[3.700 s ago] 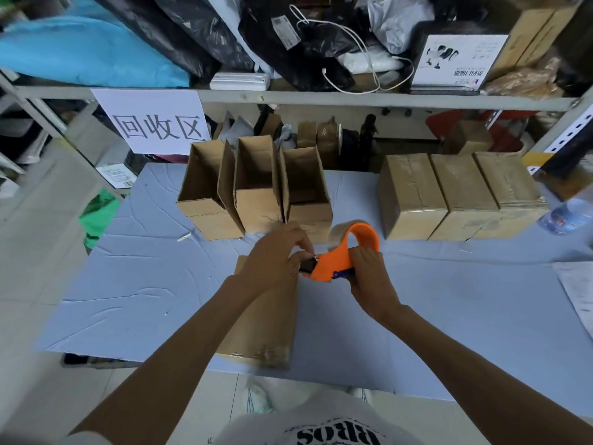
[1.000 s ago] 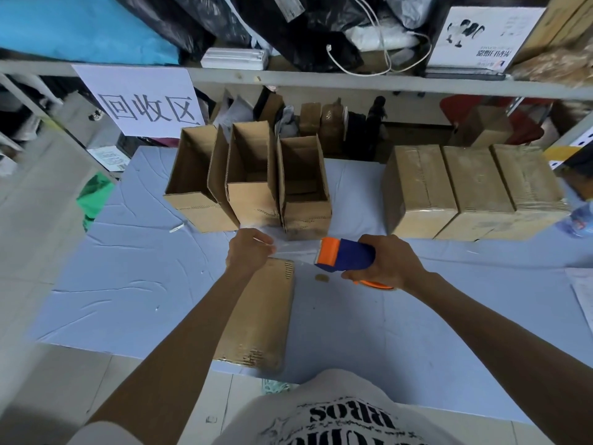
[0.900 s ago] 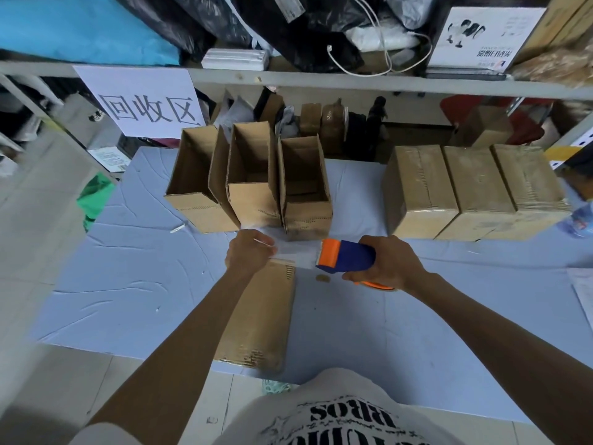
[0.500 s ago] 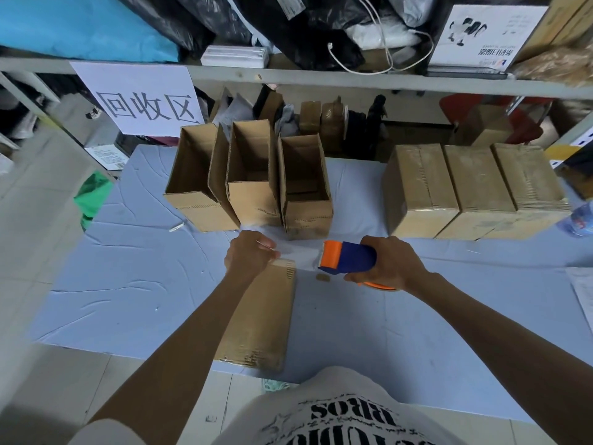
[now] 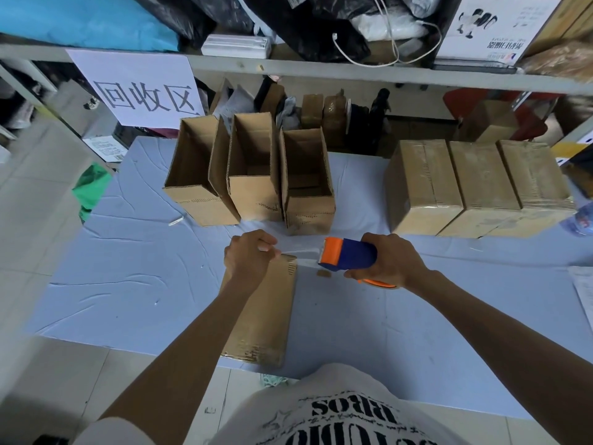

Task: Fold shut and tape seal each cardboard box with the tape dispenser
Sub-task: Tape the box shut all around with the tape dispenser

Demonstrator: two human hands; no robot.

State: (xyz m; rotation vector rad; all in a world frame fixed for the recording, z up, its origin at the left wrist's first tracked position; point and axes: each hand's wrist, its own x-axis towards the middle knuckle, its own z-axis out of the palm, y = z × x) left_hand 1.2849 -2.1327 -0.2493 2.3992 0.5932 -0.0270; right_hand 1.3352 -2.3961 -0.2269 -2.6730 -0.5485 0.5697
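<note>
Behind the near box (image 5: 263, 316), three open boxes (image 5: 253, 197) stand; left grip (image 5: 248, 255) pinches tape (image 5: 305, 252), right grip (image 5: 391, 261) clamps the dispenser (image 5: 349, 258).

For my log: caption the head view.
Left hand pinches clear tape stretched from the orange-and-blue plastic tape dispenser gripped by the right hand, over a brown cardboard box.

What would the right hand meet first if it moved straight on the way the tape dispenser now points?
Probably the left hand, which pinches the end of the clear tape stretched from the tape dispenser that the right hand grips. Their relative height is unclear.
</note>
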